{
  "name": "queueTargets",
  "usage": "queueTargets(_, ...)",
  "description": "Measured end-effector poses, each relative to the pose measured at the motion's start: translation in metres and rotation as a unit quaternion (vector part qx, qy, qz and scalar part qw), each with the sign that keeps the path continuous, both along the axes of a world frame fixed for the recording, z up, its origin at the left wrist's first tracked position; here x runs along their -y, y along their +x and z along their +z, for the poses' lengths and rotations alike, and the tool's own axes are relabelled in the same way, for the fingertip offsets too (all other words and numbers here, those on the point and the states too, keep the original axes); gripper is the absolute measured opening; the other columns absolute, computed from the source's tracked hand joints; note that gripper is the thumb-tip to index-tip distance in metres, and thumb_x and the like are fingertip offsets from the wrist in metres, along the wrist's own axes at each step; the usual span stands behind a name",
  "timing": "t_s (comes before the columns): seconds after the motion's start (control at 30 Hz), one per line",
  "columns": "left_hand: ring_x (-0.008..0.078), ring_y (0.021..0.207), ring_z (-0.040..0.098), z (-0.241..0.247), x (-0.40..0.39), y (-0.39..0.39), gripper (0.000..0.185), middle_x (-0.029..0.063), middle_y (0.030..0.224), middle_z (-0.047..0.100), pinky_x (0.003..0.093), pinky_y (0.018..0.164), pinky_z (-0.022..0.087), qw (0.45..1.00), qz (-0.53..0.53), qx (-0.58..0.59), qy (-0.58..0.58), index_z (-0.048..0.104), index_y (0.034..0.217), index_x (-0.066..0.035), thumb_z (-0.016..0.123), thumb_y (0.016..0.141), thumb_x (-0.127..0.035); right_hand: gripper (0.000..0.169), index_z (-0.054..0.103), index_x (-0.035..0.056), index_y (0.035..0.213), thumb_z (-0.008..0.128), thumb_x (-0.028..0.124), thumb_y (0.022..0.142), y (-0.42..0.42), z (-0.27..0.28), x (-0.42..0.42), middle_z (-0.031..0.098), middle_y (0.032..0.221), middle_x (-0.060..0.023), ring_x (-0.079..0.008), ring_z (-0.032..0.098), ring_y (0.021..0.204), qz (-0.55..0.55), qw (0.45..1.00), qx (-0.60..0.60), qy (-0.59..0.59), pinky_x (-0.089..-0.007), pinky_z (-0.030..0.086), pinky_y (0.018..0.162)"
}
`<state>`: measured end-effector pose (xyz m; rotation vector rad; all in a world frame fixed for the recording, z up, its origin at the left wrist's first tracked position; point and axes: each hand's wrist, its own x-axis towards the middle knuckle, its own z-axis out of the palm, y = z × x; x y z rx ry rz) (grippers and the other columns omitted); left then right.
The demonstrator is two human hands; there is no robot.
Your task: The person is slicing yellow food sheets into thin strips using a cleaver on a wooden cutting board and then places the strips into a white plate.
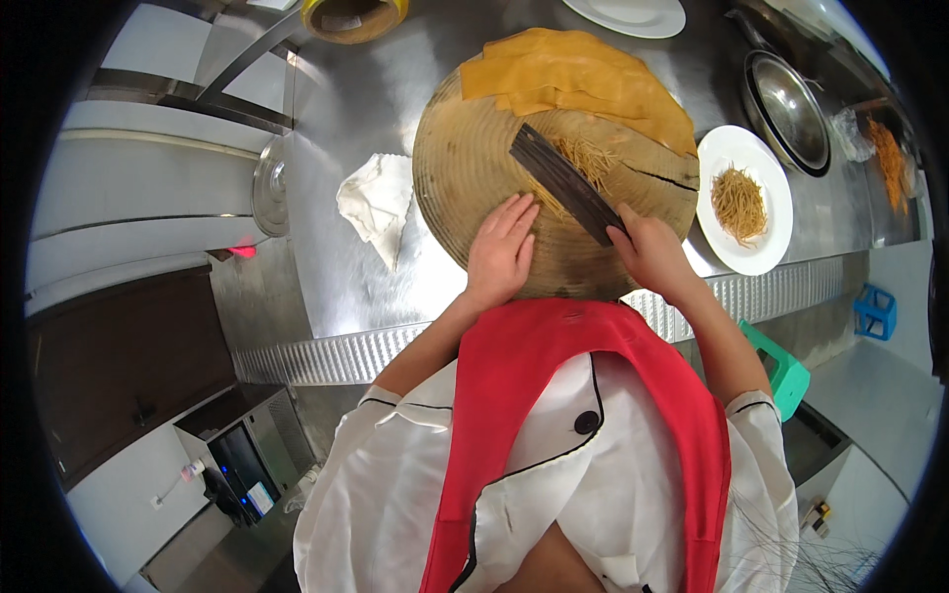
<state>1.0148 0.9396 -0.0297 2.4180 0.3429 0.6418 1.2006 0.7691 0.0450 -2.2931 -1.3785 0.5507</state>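
On a round wooden chopping block (460,163) lies a dark cleaver (567,184), slanting from upper left to lower right. My right hand (656,252) grips its near end. Flat on the block to its left rests my left hand (502,248), fingers pointing at the blade, apparently holding nothing. Thin tan shreds (586,159) are heaped behind the cleaver, and a few more show between the blade and my left fingertips. Overlapping yellow-brown sheets, perhaps tofu skin (571,70), cover the block's far edge. To the right, a white oval plate (775,222) carries a pile of similar shreds (739,205).
A crumpled white cloth (377,204) lies left of the block on the steel table (334,289). Stacked metal bowls (789,111) stand at the far right. Another white plate (637,16) and a yellow-rimmed tape roll (352,18) sit at the back. A green stool (782,374) is below the table.
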Motion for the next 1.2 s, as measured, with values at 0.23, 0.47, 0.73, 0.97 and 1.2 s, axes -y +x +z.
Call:
queueTargets(0.23, 0.0353, 0.109, 0.060, 0.006, -0.003, -0.004, 0.026, 0.0193, 0.117, 0.061, 0.0376, 0.096, 0.046, 0.988, 0.101, 0.031, -0.110, 0.063, 0.116, 0.002, 0.056, 0.092, -0.003, 0.020, 0.053, 0.0015, 0.100, 0.060, 0.019, 0.094, -0.015, -0.009, 0.013, 0.064, 0.072, -0.0238, -0.0438, 0.064, 0.073, 0.062, 0.998, -0.022, -0.022, -0.0543, 0.050, 0.067)
queueTargets(0.47, 0.0181, 0.101, 0.062, -0.012, 0.001, 0.013, 0.016, 0.0084, 0.107, 0.064, 0.0281, 0.091, 0.047, 0.935, 0.119, 0.050, -0.330, 0.064, 0.109, 0.001, 0.061, 0.095, -0.006, 0.021, 0.056, -0.0008, 0.102, 0.059, 0.019, 0.095, 0.013, -0.020, 0.019, 0.065, 0.079, -0.0266, -0.0465, 0.063, 0.081, -0.010, 0.999, -0.023, 0.038, -0.0530, 0.050, 0.071)
queueTargets(0.73, 0.0125, 0.094, 0.060, -0.027, -0.007, 0.078, 0.010, 0.0041, 0.102, 0.065, 0.0264, 0.087, 0.047, 0.839, 0.142, 0.030, -0.524, 0.063, 0.107, -0.002, 0.061, 0.097, -0.006, 0.016, 0.055, 0.0066, 0.106, 0.053, 0.022, 0.103, 0.037, -0.014, 0.035, 0.050, 0.063, -0.0003, -0.0092, 0.042, 0.043, -0.181, 0.864, -0.463, 0.073, -0.0251, 0.036, 0.042)
queueTargets(0.97, 0.0175, 0.107, 0.061, 0.000, 0.014, 0.103, 0.031, 0.0071, 0.117, 0.065, 0.0341, 0.098, 0.047, 0.710, 0.151, 0.161, -0.669, 0.061, 0.121, -0.004, 0.049, 0.106, -0.028, 0.017, 0.054, 0.0098, 0.114, 0.053, 0.023, 0.103, 0.043, -0.018, 0.034, 0.051, 0.064, -0.0022, -0.0104, 0.044, 0.043, -0.147, 0.684, -0.708, 0.101, -0.0245, 0.034, 0.042)
queueTargets(1.2, 0.0263, 0.125, 0.053, 0.033, 0.026, 0.099, 0.051, 0.0114, 0.136, 0.056, 0.0405, 0.109, 0.041, 0.550, 0.108, 0.158, -0.813, 0.049, 0.136, -0.001, 0.034, 0.109, -0.041, 0.020, 0.054, 0.0080, 0.115, 0.053, 0.024, 0.103, 0.058, -0.030, 0.020, 0.053, 0.066, -0.0031, -0.0107, 0.044, 0.044, -0.101, 0.749, -0.650, 0.074, -0.0248, 0.036, 0.044)
